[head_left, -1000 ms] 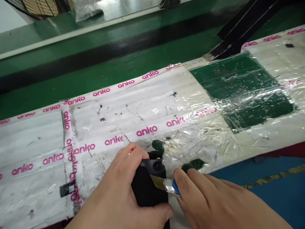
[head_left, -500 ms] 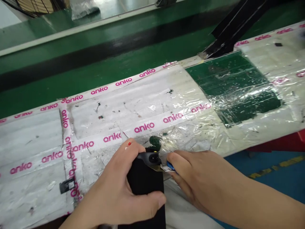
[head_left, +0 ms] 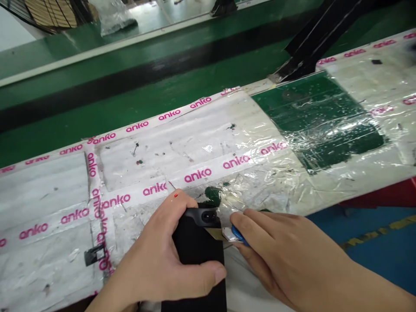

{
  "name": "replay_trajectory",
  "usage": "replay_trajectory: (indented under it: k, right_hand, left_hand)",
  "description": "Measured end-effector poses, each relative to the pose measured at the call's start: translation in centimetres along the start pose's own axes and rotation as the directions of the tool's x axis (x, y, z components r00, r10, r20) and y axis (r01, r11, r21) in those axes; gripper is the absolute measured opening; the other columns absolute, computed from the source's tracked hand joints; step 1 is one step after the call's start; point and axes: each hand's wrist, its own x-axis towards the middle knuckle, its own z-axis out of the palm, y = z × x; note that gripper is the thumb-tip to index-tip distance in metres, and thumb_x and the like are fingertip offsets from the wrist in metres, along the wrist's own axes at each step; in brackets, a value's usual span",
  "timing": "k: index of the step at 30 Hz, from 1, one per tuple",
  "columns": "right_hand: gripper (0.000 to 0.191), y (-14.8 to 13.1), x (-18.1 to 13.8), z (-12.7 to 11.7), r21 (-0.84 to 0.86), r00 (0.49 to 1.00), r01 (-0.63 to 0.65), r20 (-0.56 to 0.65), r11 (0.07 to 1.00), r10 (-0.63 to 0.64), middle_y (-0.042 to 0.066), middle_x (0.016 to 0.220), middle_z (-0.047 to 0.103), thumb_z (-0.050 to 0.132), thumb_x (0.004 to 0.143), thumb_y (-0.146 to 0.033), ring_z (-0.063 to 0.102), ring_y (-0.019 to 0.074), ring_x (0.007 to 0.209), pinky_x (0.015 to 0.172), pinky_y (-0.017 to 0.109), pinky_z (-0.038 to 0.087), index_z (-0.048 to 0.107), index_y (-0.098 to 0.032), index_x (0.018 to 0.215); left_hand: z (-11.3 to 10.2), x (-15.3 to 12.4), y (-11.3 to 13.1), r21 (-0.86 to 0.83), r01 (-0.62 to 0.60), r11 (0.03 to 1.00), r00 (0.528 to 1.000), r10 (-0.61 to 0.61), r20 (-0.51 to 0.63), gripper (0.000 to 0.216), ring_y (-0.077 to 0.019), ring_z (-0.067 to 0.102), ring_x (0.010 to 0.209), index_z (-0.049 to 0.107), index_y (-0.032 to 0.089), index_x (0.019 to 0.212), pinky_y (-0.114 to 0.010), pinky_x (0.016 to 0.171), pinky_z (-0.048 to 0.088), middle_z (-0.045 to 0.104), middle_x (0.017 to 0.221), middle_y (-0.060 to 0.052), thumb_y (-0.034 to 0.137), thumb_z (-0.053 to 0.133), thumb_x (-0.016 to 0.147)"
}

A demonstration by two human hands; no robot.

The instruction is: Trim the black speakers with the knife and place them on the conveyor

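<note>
My left hand (head_left: 162,255) is wrapped round a black flat-sided object (head_left: 198,268), its thumb lying across the near face. The object's far end carries a dark grey rounded plastic piece (head_left: 203,216) with a small recess in it; I cannot tell its kind. A small red spot shows on my left index finger. My right hand (head_left: 276,251) is closed on a utility knife (head_left: 239,236) with a blue and silver body. Its short blade (head_left: 216,234) lies at the object's right edge, just below the grey piece; whether it touches is unclear.
Under my hands is a bench (head_left: 162,147) covered with white sheets, clear film and pink-lettered tape. A small black plastic piece (head_left: 94,255) lies to the left. Beyond runs a green belt-like surface (head_left: 130,91), with a black slanted post (head_left: 312,47) at the back right.
My right hand has drawn the knife slightly down and toward me, away from the grey piece. My left hand keeps its hold. The view has shifted a little.
</note>
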Motion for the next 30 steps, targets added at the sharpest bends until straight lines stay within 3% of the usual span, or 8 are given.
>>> replay_trajectory:
  k: [6, 12, 16, 20, 23, 25, 27, 30]
  right_hand:
    - [0.024, 0.3, -0.1, 0.1, 0.017, 0.997, 0.004, 0.075, 1.000, -0.005, -0.002, 0.076, 0.066, 0.051, 0.091, -0.011, 0.068, 0.0226, 0.052, 0.045, 0.036, 0.032, 0.049, -0.022, 0.113]
    - [0.027, 0.1, 0.6, -0.5, -0.005, 0.977, -0.022, 0.212, 1.000, 0.023, -0.002, 0.069, 0.065, 0.062, 0.081, -0.007, 0.064, 0.0244, 0.044, 0.046, 0.036, 0.018, 0.048, -0.026, 0.095]
    - [0.019, 0.1, 1.8, -1.3, -0.017, 0.967, -0.037, 0.252, 0.999, 0.040, -0.003, 0.058, 0.062, 0.058, 0.090, -0.009, 0.062, 0.0250, 0.039, 0.044, 0.034, 0.015, 0.048, -0.025, 0.090]
    - [0.014, 0.6, 2.4, -2.5, 0.002, 0.960, -0.009, 0.280, 1.000, 0.008, -0.003, 0.057, 0.061, 0.053, 0.096, -0.010, 0.061, 0.0244, 0.040, 0.044, 0.034, 0.019, 0.051, -0.023, 0.092]
    - [0.016, 1.3, 1.5, -3.5, 0.039, 0.978, 0.030, 0.204, 0.999, -0.037, -0.004, 0.062, 0.062, 0.048, 0.101, -0.013, 0.059, 0.0214, 0.042, 0.044, 0.035, 0.026, 0.049, -0.026, 0.090]
    - [0.015, 1.9, 0.2, -4.0, 0.118, 0.997, -0.057, 0.053, 0.991, 0.051, -0.003, 0.066, 0.064, 0.042, 0.108, -0.022, 0.061, 0.0205, 0.047, 0.044, 0.033, 0.035, 0.051, -0.026, 0.097]
    - [0.017, 2.4, -1.0, -4.0, 0.247, 0.975, -0.195, -0.056, 0.949, 0.215, -0.001, 0.073, 0.068, 0.039, 0.113, -0.033, 0.067, 0.0200, 0.056, 0.047, 0.031, 0.046, 0.053, -0.027, 0.106]
    - [0.021, 2.4, -2.2, -2.6, 0.406, 0.933, -0.319, -0.024, 0.857, 0.359, -0.001, 0.078, 0.069, 0.041, 0.114, -0.038, 0.069, 0.0185, 0.065, 0.055, 0.027, 0.053, 0.055, -0.028, 0.103]
  left_hand:
    - [-0.1, -0.1, 0.0, -0.005, -0.002, 1.000, 1.000, 0.002, 0.018, 0.042, -0.0194, 0.055, 0.086, 0.058, 0.027, 0.095, -0.030, 0.074, 0.047, 0.056, 0.096, 0.003, 0.026, 0.088, 0.065]
    - [-0.3, 0.2, 0.3, 0.023, -0.037, 0.999, 0.999, 0.037, 0.029, 0.040, -0.0191, 0.055, 0.081, 0.056, 0.027, 0.094, -0.031, 0.070, 0.044, 0.056, 0.092, 0.004, 0.024, 0.085, 0.067]
    - [-0.2, 0.4, 0.7, 0.084, -0.071, 0.994, 0.997, 0.068, 0.037, 0.034, -0.0207, 0.057, 0.084, 0.055, 0.026, 0.092, -0.033, 0.074, 0.046, 0.057, 0.093, 0.002, 0.022, 0.080, 0.068]
    - [0.0, 0.2, 1.0, 0.105, -0.040, 0.994, 0.999, 0.038, 0.015, 0.033, -0.0211, 0.057, 0.083, 0.055, 0.025, 0.093, -0.034, 0.074, 0.047, 0.057, 0.092, 0.002, 0.026, 0.078, 0.070]
    - [0.0, -0.3, 0.8, 0.070, 0.007, 0.997, 1.000, -0.008, 0.013, 0.037, -0.0218, 0.059, 0.087, 0.055, 0.027, 0.100, -0.035, 0.077, 0.051, 0.058, 0.097, 0.002, 0.026, 0.079, 0.072]
    - [0.1, -0.9, 0.1, 0.056, 0.003, 0.998, 1.000, -0.004, 0.016, 0.052, -0.0254, 0.063, 0.101, 0.052, 0.032, 0.119, -0.039, 0.086, 0.055, 0.058, 0.115, -0.001, 0.028, 0.080, 0.076]
    - [0.3, -1.9, -0.8, 0.110, -0.050, 0.993, 0.998, 0.055, -0.038, 0.080, -0.0339, 0.056, 0.129, 0.033, 0.040, 0.144, -0.051, 0.102, 0.054, 0.046, 0.144, -0.007, 0.033, 0.082, 0.080]
    - [1.3, -4.1, -2.3, 0.282, -0.088, 0.955, 0.966, 0.151, -0.209, 0.110, -0.0474, 0.023, 0.159, 0.006, 0.047, 0.158, -0.069, 0.116, 0.042, 0.008, 0.170, -0.013, 0.039, 0.084, 0.082]
